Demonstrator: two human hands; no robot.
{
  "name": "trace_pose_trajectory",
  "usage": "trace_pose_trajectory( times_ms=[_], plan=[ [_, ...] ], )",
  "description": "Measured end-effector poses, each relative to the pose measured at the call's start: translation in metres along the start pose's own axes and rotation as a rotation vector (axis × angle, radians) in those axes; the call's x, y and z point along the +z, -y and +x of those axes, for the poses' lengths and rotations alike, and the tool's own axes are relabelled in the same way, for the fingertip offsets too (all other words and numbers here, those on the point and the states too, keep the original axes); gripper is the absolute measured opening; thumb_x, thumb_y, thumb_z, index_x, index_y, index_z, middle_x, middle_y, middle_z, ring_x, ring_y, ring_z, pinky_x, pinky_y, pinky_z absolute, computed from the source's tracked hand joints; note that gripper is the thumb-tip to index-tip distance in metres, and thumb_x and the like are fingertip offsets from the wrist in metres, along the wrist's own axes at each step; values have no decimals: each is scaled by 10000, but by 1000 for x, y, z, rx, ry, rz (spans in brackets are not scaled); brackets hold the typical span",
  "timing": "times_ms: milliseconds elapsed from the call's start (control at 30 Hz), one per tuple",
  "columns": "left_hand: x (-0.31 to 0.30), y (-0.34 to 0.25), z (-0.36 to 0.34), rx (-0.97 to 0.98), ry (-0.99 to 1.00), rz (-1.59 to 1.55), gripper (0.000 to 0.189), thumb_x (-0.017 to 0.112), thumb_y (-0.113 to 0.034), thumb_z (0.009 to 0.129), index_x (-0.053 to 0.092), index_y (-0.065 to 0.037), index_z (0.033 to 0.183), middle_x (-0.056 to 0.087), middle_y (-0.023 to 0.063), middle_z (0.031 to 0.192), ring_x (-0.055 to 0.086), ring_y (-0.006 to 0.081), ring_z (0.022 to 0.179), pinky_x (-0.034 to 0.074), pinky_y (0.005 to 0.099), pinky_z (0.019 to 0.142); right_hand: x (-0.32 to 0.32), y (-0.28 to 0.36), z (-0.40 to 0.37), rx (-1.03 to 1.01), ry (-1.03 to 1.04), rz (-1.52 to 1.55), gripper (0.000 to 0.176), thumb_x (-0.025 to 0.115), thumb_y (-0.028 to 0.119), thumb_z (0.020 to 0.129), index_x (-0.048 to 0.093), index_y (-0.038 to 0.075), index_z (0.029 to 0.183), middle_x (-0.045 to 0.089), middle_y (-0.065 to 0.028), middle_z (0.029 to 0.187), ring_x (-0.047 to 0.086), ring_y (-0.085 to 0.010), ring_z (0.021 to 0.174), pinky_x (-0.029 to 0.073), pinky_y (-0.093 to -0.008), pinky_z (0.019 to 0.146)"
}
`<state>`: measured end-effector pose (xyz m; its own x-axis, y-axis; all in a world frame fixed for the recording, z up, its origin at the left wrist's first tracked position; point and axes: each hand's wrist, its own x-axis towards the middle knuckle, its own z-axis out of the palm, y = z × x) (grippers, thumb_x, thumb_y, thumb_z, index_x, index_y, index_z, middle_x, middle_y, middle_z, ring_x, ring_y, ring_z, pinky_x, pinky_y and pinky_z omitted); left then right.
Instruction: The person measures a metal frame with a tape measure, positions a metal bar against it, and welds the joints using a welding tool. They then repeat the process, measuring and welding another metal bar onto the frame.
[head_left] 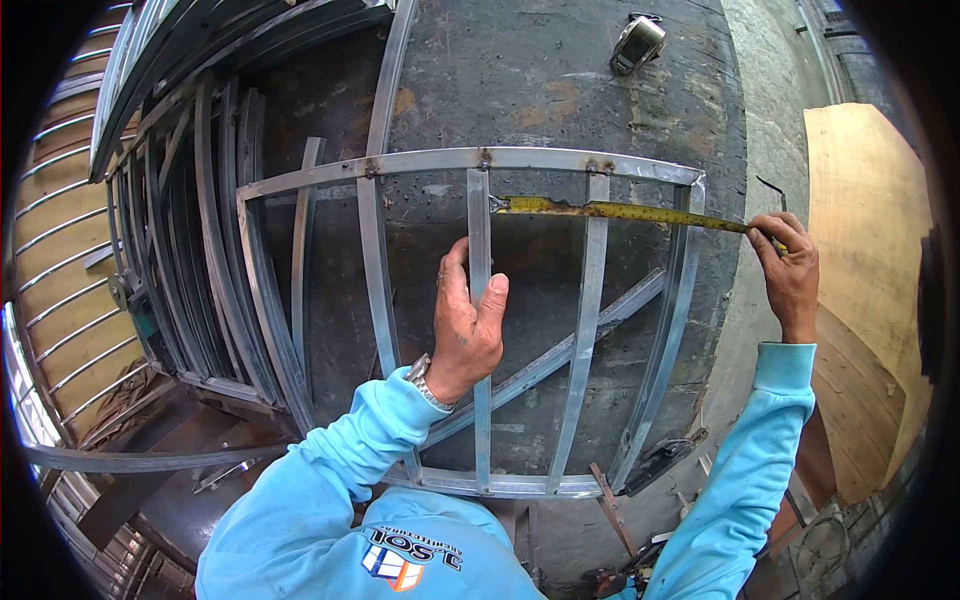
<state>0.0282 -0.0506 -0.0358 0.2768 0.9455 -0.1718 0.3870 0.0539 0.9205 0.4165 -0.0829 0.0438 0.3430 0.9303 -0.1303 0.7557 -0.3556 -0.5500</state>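
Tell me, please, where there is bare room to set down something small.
Bare worktop lies beyond the metal frame, between the long bar and the silver tape-measure case. Another gap sits right of the left hand, bordered by the yellow tape blade above and diagonal bar below. It is crowded at far left, with stacked metal bars.

- Dark, scuffed counter (540, 50), marked with rust-coloured patches
- Barred metal frame (589, 290), laid across it
- Loose diagonal bar (540, 366), under the frame
- Small silver-and-black device (638, 46), beyond the frame, well apart from it
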Motion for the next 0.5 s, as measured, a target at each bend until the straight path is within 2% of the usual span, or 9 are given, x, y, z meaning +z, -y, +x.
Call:
trace_pose_trajectory(
  times_ms=[333,400,500],
  plan=[
    [0,0,0,13,-5,13,498,532,-318,1047,417,3,1410,520,56,1012,488,110,825,432,295,734,3,-6,-1,-28,-26,5,96,711,47,915,719,-28,975,652,-58,942,611,-149,873,495,-277,763],
    [-1,-1,-1,-9,5,12,494,534,-311,1046,418,2,1411,517,50,1006,483,107,825,432,294,735,2,-6,-2,-16,-28,-37,115,740,83,889,754,15,980,697,-75,988,676,-198,910,549,-309,803],
    [0,2,-1,2,1,-3,490,538,-304,1045,420,1,1410,515,42,997,478,104,823,430,291,737,4,-6,-2,-18,-48,-21,115,743,83,886,753,17,980,697,-75,989,677,-198,909,551,-310,802]
  ],
)
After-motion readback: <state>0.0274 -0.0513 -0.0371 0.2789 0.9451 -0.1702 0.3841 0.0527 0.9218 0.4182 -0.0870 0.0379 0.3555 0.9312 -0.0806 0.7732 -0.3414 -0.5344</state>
